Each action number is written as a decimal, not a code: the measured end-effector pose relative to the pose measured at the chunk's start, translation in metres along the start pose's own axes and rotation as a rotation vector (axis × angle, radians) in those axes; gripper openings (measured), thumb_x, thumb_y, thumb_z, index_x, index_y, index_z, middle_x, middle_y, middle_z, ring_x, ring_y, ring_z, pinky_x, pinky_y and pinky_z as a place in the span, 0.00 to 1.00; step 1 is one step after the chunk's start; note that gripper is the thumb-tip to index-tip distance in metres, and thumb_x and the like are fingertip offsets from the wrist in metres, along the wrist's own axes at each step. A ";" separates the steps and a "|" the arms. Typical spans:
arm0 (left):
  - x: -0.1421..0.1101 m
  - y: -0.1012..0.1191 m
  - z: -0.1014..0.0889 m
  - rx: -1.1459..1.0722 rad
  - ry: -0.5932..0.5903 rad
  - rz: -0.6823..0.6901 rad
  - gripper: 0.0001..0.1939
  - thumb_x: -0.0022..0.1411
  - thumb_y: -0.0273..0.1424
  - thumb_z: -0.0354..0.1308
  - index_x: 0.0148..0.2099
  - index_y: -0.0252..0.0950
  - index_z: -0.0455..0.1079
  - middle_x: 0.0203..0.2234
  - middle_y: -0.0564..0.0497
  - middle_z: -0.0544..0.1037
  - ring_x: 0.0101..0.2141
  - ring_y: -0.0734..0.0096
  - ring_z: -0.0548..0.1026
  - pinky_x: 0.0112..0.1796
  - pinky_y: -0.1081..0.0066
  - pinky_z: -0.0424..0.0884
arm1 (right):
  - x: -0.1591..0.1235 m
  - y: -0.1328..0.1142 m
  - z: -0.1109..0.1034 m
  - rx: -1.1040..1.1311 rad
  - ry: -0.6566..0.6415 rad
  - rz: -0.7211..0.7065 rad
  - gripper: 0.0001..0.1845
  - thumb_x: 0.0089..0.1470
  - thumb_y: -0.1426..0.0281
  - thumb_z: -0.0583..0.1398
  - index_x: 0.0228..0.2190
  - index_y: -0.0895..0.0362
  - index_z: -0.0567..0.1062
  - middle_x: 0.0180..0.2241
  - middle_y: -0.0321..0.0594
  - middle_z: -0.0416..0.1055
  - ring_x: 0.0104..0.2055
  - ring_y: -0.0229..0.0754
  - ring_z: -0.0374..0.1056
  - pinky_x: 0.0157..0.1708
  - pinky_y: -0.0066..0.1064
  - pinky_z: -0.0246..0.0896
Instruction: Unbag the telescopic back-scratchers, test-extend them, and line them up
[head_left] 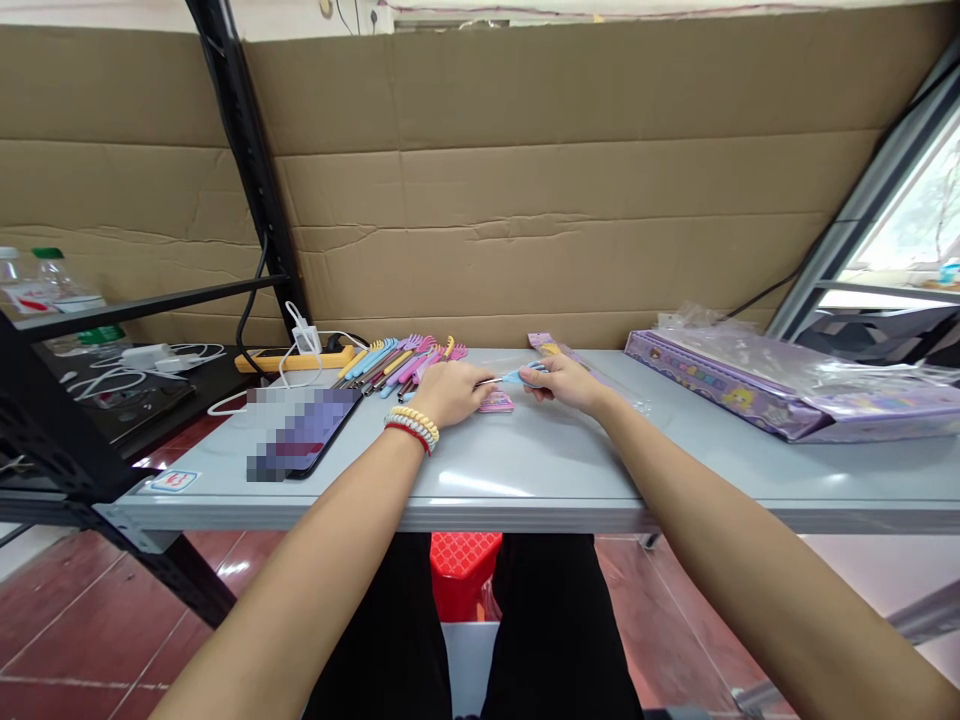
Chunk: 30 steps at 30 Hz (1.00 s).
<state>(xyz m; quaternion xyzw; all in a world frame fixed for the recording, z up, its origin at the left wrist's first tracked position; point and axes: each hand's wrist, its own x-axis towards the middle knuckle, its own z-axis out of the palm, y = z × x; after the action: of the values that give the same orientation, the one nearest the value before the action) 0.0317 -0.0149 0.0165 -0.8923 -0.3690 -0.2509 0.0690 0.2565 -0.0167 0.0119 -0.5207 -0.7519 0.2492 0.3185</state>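
Note:
Between my two hands is a light blue back scratcher (pixel 513 377) with a short metal part showing near my left fingers. My left hand (pixel 452 390), with yellow, white and red bands at the wrist, is closed on its metal end. The fingers of my right hand (pixel 561 382) pinch its blue end. Under the left fingertips a small pink printed card (pixel 496 402) lies on the grey table (pixel 525 460). Just left of my left hand is a pile of back scratchers (pixel 401 362) in pink, blue, yellow and purple, with hand-shaped heads and metal rods.
A phone (pixel 322 430) lies at the left, near a yellow power strip (pixel 330 360) with a white charger (pixel 306 338). Behind my right hand is a clear wrapper with a purple header (pixel 541 342). A purple printed box (pixel 750 385) with plastic film rests at the right. Cardboard (pixel 525 200) backs the table.

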 end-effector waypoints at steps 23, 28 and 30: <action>-0.002 -0.002 0.003 0.076 0.013 0.001 0.18 0.66 0.39 0.45 0.45 0.44 0.75 0.36 0.49 0.78 0.37 0.67 0.75 0.33 0.71 0.65 | -0.005 -0.008 0.004 -0.091 -0.001 0.016 0.30 0.50 0.44 0.53 0.17 0.58 0.66 0.17 0.35 0.62 0.20 0.33 0.52 0.24 0.30 0.45; -0.001 0.001 0.000 0.076 0.018 -0.002 0.18 0.66 0.38 0.44 0.46 0.42 0.74 0.38 0.50 0.78 0.39 0.66 0.74 0.33 0.70 0.64 | -0.004 -0.008 0.000 -0.094 0.024 0.032 0.30 0.50 0.44 0.54 0.16 0.58 0.66 0.17 0.35 0.62 0.20 0.34 0.54 0.25 0.30 0.47; 0.000 0.001 -0.001 0.082 0.009 -0.001 0.18 0.66 0.39 0.43 0.45 0.43 0.74 0.37 0.50 0.78 0.38 0.66 0.74 0.34 0.70 0.64 | -0.004 -0.007 -0.003 -0.049 0.015 0.028 0.29 0.49 0.45 0.55 0.17 0.58 0.66 0.17 0.36 0.64 0.20 0.34 0.54 0.24 0.30 0.47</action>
<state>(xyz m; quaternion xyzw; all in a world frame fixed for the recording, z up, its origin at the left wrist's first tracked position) 0.0314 -0.0159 0.0171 -0.8873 -0.3793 -0.2395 0.1071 0.2550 -0.0226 0.0180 -0.5406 -0.7482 0.2311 0.3076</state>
